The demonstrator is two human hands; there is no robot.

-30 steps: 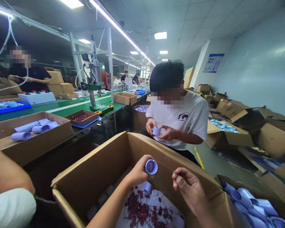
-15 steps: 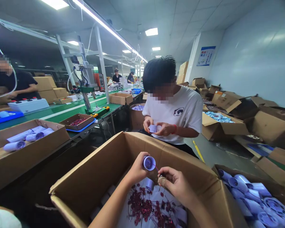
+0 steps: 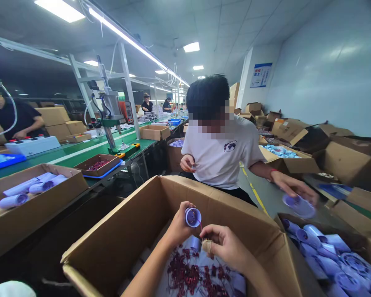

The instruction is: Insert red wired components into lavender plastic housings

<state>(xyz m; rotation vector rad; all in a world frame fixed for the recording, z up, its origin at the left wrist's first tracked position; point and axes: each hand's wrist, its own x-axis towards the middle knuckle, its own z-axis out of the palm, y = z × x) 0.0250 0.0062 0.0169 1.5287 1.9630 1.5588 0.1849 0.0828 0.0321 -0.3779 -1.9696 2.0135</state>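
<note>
My left hand (image 3: 178, 225) grips a small pale purple plastic cup (image 3: 193, 217), its open end facing me, over a big cardboard box (image 3: 117, 235). My right hand (image 3: 227, 245) is right beside it, thumb and taped finger pinched on a thin red wire that runs to the cup. Below both hands, inside the box, lies a heap of dark red coils (image 3: 193, 274) on pale purple parts.
A person in a white shirt (image 3: 222, 159) sits across the box, reaching one hand with a purple part (image 3: 298, 205) over a box of purple cups (image 3: 330, 255) at right. A green conveyor (image 3: 80, 148) with a press (image 3: 109, 111) and trays runs along the left. Cartons crowd the right.
My hands have stayed close together, the right one pinching nearer the cup. The person opposite has stretched an arm out to the box of cups on the right.
</note>
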